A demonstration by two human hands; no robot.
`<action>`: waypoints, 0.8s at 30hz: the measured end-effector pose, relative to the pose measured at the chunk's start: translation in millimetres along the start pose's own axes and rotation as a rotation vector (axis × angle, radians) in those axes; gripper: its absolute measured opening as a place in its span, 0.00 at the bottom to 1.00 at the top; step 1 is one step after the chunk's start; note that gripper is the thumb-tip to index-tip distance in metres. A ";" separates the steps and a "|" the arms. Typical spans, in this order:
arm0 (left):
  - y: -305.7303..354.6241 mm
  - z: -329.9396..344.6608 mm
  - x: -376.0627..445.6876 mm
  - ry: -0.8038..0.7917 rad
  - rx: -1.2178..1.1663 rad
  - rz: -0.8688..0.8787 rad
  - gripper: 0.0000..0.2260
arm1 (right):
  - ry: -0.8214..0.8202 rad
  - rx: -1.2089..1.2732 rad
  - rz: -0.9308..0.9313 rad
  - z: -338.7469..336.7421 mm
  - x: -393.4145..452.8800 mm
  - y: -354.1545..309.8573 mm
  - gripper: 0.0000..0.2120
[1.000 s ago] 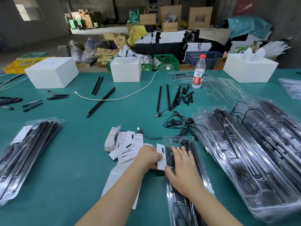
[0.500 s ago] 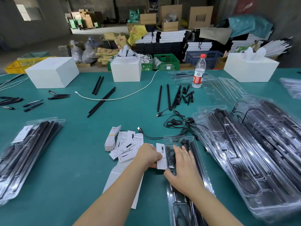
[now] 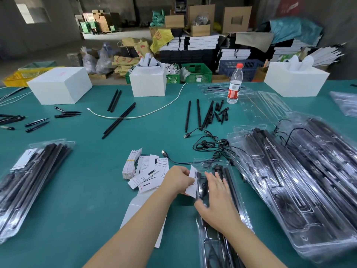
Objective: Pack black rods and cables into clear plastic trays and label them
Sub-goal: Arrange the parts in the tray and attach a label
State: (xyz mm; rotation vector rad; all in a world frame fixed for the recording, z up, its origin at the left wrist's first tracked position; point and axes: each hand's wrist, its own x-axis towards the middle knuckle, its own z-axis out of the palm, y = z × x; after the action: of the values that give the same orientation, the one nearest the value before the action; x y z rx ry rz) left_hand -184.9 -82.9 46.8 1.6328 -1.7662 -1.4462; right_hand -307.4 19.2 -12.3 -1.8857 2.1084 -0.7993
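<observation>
Pinching one white label [image 3: 191, 183] against the clear plastic tray [image 3: 229, 192] on the green table [image 3: 81, 200], the left hand [image 3: 177, 180] has lifted its edge since a second ago. The right hand [image 3: 217, 200] lies flat-fingered on the tray's black rods [image 3: 229, 182], three white boxes [image 3: 59, 85] behind.
</observation>
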 end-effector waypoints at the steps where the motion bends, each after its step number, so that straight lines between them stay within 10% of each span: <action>1: 0.0 -0.9 1.2 -0.009 -0.043 -0.013 0.01 | 0.000 -0.001 0.000 -0.1 -0.3 -0.3 0.41; 24: -6.6 -3.9 3.9 -0.141 -0.353 -0.124 0.10 | 0.045 0.053 -0.009 -1.8 -2.4 -2.5 0.39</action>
State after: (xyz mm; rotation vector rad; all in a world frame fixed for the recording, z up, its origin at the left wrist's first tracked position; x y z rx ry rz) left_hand -179.4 -86.9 41.6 1.5060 -1.3925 -1.8480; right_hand -305.8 21.8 -10.1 -1.8687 2.0843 -0.8982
